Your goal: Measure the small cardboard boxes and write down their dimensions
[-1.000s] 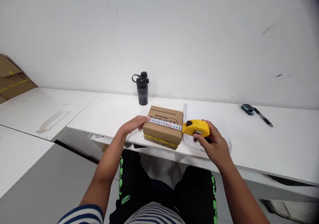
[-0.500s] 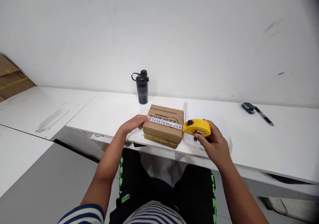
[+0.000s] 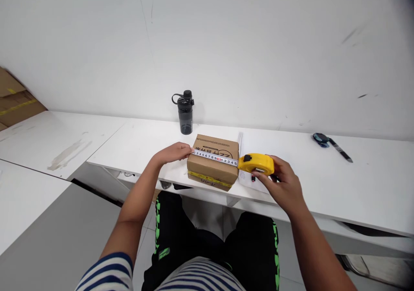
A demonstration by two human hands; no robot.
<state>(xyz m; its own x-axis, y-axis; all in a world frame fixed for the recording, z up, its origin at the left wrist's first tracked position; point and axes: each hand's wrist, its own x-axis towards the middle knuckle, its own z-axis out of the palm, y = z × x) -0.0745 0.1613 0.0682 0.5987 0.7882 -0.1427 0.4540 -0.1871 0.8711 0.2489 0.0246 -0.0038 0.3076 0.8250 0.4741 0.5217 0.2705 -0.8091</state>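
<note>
A small brown cardboard box [image 3: 211,168] with black print and yellow tape on its front side sits near the desk's front edge. Across its top lies the white blade of a tape measure, pulled out of a yellow case [image 3: 257,163]. My right hand [image 3: 284,183] grips that case just off the box's right edge, thumb below and fingers behind. At the box's left edge my left hand [image 3: 176,153] pinches the end of the blade, whose tip is hidden by the fingers. Blade numbers up to about 15 show beside the case.
Behind the box a dark shaker bottle [image 3: 185,114] stands near the wall. Paper [image 3: 247,183] lies under the tape case. Farther right are a small dark round object [image 3: 321,139] and a black pen [image 3: 340,150]. Larger cartons [image 3: 17,101] stand at the far left.
The tape case has shifted very slightly right, and a little more blade shows at its mouth. My left hand has risen slightly at the box's left edge. The view has moved a little.
</note>
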